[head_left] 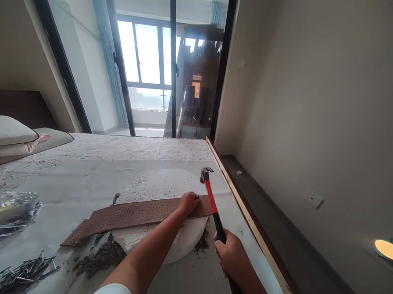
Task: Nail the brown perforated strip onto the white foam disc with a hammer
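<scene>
My right hand point(231, 255) is wrapped round the black grip of a claw hammer point(211, 196), which has a red shaft and a dark metal head. The hammer is raised, its head beyond and to the right of my left hand point(189, 203). That hand rests at the right part of a brown board point(130, 215) dotted with rows of small marks. Its fingers pinch a small dark nail point(197, 197), mostly hidden by them. Beneath the board lies a white round slab point(191, 241) with a rough, pitted surface in places.
Loose nails point(22, 279) lie in a heap at lower left, near a clear plastic bag point(13, 213). Dark crumbly material point(105, 257) sits by the board. A wooden edge rail point(242, 201) runs along the right. Pillows point(9, 132) are stacked at far left.
</scene>
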Motion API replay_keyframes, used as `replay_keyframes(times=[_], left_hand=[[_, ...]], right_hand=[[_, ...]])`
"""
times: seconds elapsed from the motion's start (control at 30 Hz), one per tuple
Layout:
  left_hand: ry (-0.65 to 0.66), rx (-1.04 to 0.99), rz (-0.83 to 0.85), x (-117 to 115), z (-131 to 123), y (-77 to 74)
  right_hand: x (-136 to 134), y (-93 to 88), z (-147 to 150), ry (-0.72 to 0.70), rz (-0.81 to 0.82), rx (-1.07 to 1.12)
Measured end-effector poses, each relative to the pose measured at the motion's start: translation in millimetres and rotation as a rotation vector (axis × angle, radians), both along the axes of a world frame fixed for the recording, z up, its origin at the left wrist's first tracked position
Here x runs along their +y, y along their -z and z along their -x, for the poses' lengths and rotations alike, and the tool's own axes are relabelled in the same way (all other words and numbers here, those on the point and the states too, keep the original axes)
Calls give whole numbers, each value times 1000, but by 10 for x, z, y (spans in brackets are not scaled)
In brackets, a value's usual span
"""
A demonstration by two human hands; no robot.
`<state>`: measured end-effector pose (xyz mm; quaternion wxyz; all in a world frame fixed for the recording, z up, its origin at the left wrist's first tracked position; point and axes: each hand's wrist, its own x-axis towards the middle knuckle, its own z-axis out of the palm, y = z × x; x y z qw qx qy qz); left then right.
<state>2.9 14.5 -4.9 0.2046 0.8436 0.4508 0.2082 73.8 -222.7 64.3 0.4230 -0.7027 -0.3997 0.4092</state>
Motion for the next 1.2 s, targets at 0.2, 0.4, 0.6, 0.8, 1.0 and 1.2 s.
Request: replay_keyframes(times=[0.2,0.4,0.6,0.8,1.0,1.2], left_hand=[[-148,-508,361,138,119,-81],[-188,-792,614,233,152,-90],[-189,-985,786,319,182,-54],[-183,-1127,894,249,255,-235],[-151,-1361,933,-147,528,-637],[-276,-1478,597,-1152,1370,-904]], right_hand=[[88,84,31,-9,104,9],[68,116,77,12,153,-34],[71,147,86,-31,114,132],[161,425,185,11,197,220],[35,279,119,-31,55,-38],[-134,221,193,-210,-140,-439]])
